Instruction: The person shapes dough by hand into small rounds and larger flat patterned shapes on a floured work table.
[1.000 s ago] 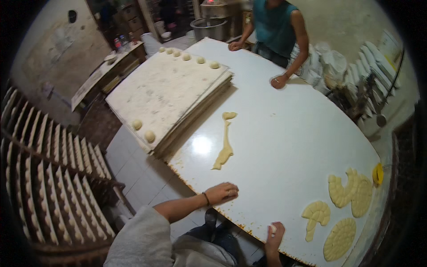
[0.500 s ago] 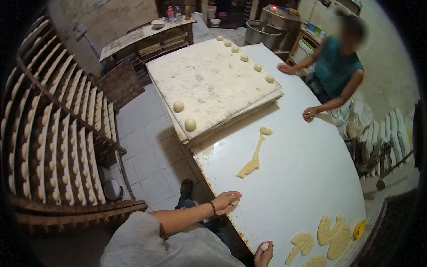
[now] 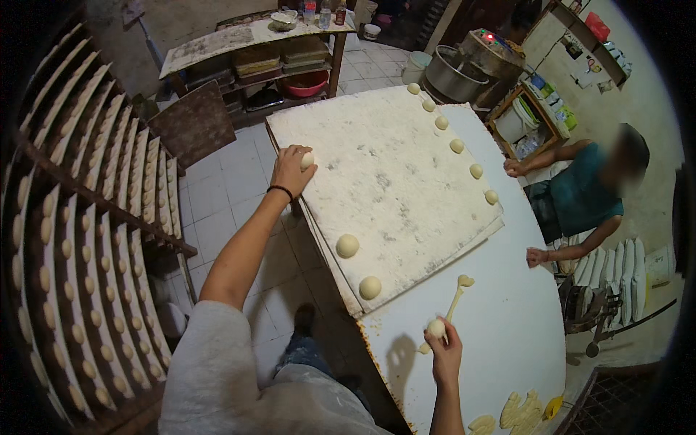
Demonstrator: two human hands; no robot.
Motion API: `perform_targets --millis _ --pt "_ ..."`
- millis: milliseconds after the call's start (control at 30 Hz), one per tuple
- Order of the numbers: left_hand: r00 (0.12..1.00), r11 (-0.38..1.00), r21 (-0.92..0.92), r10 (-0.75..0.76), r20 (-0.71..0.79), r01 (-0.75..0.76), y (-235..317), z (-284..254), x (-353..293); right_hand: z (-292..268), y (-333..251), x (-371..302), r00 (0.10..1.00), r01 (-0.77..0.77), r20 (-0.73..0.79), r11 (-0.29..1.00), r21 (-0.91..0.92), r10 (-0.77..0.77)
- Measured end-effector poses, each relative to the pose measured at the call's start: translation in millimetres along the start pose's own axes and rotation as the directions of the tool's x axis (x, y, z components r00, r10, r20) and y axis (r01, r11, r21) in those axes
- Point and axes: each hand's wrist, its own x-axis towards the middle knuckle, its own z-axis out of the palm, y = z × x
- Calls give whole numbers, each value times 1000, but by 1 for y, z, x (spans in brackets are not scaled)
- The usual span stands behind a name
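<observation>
My left hand (image 3: 291,172) reaches over the left edge of a flour-dusted board (image 3: 391,196), fingers curved round a pale dough ball (image 3: 307,160) that rests there or just above; I cannot tell which. Two more round balls, a nearer one (image 3: 370,288) and another (image 3: 347,246), sit on the same edge, closer to me. Above the white tabletop (image 3: 500,319), my right hand (image 3: 447,351) grips another dough ball (image 3: 436,328) between thumb and fingers. Behind it a thin twisted dough strip (image 3: 457,297) lies on the table, partly hidden by this hand.
Several dough balls (image 3: 457,146) line the board's right side. Flat dough pieces (image 3: 520,412) lie near a yellow tool (image 3: 553,407). Across the table stands a co-worker (image 3: 580,192), hands at its edge. Racks of shaped dough (image 3: 87,290) fill the left; a mixer bowl (image 3: 455,76) stands behind.
My left hand has gone from the table's edge out to the board's left edge with its dough ball. My right hand has moved forward, beside the dough strip. The view has shifted.
</observation>
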Motion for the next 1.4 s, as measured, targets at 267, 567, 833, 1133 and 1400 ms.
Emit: perform_targets --millis 267,567,833,1133,1400 --pt "930 866 -419 -350 -114 274 -73 7 -88 243 -105 187 710 689 500 634 -351 -495" --pt "283 824 480 -558 780 301 -293 55 -538 165 -74 119 832 516 313 846 -136 -457" --pt "116 747 143 -283 952 649 -7 173 -553 -247 330 -167 746 -234 -664 953 -194 48" --pt "113 852 -26 -40 993 522 158 181 -591 -431 488 -332 292 -490 -952 869 -67 91" --pt "-45 986 -126 132 990 108 382 158 -610 -457 409 -326 526 -618 -850 688 -379 4"
